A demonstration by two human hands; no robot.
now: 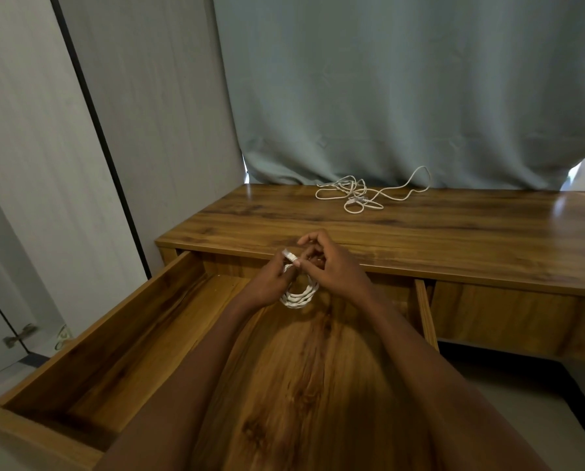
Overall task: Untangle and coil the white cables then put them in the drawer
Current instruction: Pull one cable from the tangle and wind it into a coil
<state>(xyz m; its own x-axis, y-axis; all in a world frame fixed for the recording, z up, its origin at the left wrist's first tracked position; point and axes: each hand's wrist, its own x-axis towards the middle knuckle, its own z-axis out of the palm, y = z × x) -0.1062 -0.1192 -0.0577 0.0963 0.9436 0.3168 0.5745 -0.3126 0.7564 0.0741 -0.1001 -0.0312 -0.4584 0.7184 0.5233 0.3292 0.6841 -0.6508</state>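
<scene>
- A grey-green curtain is hanging behind a wood desk, w/ pale panels standing at left.
- The desk's drawer is sitting pulled out toward you, bare wood floor showing inside.
- You're holding both hands just above the open drawer, near its back edge.
- Your left hand is gripping a coil of white cable, fingers curled round the loops; the coil is hanging between both hands.
- Your right hand is pinching the plug end of that cable at the top of the coil, thumb & fingers bent round it.
- A 2nd cable is lying tangled on the desk top at the back, touching the curtain hem, well apart from your hands.
- One loop of it is rising up against the curtain at right.
</scene>
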